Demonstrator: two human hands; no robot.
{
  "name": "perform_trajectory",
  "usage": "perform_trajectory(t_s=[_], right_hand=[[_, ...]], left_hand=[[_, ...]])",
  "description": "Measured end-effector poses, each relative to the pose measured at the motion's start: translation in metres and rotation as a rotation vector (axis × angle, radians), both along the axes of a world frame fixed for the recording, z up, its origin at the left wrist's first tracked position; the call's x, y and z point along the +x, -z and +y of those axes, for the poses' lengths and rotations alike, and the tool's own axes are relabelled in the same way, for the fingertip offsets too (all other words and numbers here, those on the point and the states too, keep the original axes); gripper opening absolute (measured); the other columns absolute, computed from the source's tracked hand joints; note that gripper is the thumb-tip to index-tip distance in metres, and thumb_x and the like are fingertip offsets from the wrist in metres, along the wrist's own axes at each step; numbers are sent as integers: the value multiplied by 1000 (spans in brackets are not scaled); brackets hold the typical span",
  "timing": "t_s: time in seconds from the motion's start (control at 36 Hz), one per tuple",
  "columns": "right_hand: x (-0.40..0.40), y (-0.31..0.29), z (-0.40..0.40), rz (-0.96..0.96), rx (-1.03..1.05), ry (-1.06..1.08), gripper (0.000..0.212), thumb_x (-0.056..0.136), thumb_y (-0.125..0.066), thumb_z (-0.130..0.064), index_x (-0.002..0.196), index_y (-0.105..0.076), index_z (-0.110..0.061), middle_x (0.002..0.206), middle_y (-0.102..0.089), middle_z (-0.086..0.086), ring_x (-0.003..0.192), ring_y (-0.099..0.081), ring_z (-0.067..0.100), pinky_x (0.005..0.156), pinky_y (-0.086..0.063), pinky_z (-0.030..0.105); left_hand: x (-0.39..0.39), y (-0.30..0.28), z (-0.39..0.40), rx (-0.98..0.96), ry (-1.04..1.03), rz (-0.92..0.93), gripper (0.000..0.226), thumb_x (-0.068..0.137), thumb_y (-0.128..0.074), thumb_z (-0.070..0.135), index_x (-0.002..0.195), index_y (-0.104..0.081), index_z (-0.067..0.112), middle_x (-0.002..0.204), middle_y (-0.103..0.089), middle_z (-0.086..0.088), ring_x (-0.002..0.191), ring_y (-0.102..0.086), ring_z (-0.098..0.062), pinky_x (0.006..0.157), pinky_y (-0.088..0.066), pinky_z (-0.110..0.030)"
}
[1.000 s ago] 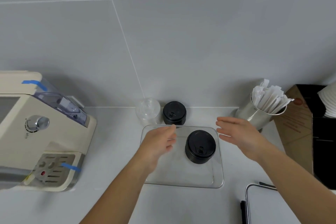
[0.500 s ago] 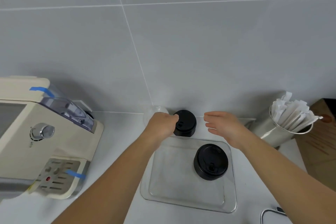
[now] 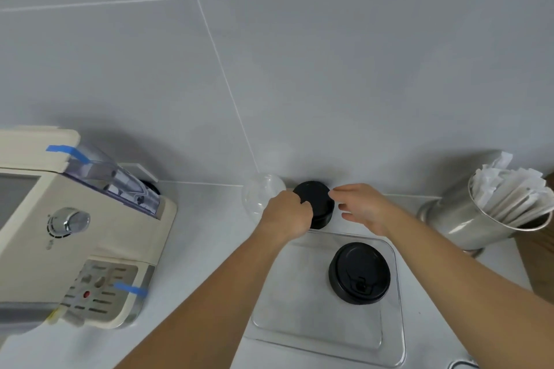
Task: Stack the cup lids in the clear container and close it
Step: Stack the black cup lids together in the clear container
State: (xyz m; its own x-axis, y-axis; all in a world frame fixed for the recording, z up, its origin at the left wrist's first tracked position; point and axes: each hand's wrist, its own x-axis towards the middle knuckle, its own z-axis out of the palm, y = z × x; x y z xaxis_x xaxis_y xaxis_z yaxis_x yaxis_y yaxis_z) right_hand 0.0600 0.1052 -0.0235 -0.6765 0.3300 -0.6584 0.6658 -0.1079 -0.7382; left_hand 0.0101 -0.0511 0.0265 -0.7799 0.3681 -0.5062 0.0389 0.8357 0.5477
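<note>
A clear rectangular container [image 3: 299, 317] lies open on the white counter, with a stack of black cup lids [image 3: 359, 272] standing in its right half. Behind it, against the wall, stands a second stack of black lids [image 3: 317, 201]. My left hand [image 3: 284, 216] has its fingers curled against the left side of that stack. My right hand [image 3: 359, 207] touches the stack's right rim with a fingertip, its other fingers spread. A stack of clear domed lids [image 3: 257, 195] stands just left of the black stack, partly behind my left hand.
A cream coffee machine [image 3: 75, 234] with blue tape fills the left of the counter. A steel cup of wrapped straws [image 3: 491, 207] stands at the right, with a brown box edge [image 3: 539, 263] beyond it. The tiled wall rises right behind the lids.
Both hands have moved away from over the container to the black lid stack by the wall, closing in on it from both sides. The view has shifted closer and left.
</note>
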Motion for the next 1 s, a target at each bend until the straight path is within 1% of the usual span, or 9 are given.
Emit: perform_trajectory(t_s=[0.11,0.19,0.28,0.31,0.33,0.36,0.42,0.67,1.0], right_hand=[[-3,3,-4,-17,9,-19,35,89,-63,-20,114,-61,4,140,-46,27,128,-45,39,102,-46,41],[-4,6,-5,-26,9,-27,38,89,-61,-20,117,-60,5,139,-46,28,128,-43,41,105,-43,47],[-4,9,-6,-24,8,-20,35,89,-61,-18,114,-63,5,136,-49,29,131,-28,33,107,-39,53],[-4,10,-6,-24,4,-15,29,89,-61,-18,109,-66,3,134,-51,29,100,-26,10,107,-40,52],[-4,10,-6,-28,3,-12,22,89,-61,-17,102,-69,-2,132,-54,28,131,-32,34,105,-43,50],[-4,10,-6,-40,2,-10,13,89,-61,-17,96,-69,-9,129,-57,26,118,-56,37,103,-46,47],[-5,11,-6,-45,-16,-9,9,90,-61,-16,96,-68,-16,126,-61,21,119,-55,33,96,-49,41],[-4,17,-3,-37,-72,41,44,85,-71,-14,127,-59,-5,128,-61,11,120,-54,24,94,-47,37],[0,18,0,4,-106,162,39,79,-77,-10,115,-63,-5,116,-67,14,110,-62,27,90,-47,36]], left_hand=[[0,2,2,-52,30,-12,25,94,-42,12,73,-47,0,83,-56,-23,72,-51,-30,54,-35,-27],[0,4,4,-99,57,7,28,92,-44,8,65,-38,10,76,-50,-9,73,-47,-24,48,-31,-24],[3,5,7,-123,83,11,15,91,-45,7,76,-44,8,93,-58,-17,77,-49,-25,58,-39,-27],[4,4,7,-124,90,18,9,90,-46,6,81,-45,7,98,-61,-19,79,-52,-27,63,-42,-31],[6,4,7,-122,96,25,6,90,-46,5,84,-46,7,103,-63,-21,84,-56,-29,68,-46,-34],[7,5,7,-120,103,32,5,89,-46,5,85,-45,7,107,-64,-22,90,-60,-32,73,-49,-37],[8,6,6,-111,103,41,5,89,-46,3,85,-45,6,110,-64,-23,94,-61,-34,77,-51,-38],[7,10,4,-82,83,50,18,88,-44,3,99,-57,-2,109,-64,-23,99,-62,-37,80,-52,-42],[13,19,0,-40,147,134,11,90,-43,3,82,-40,10,81,-48,-6,76,-44,-22,65,-36,-30]])
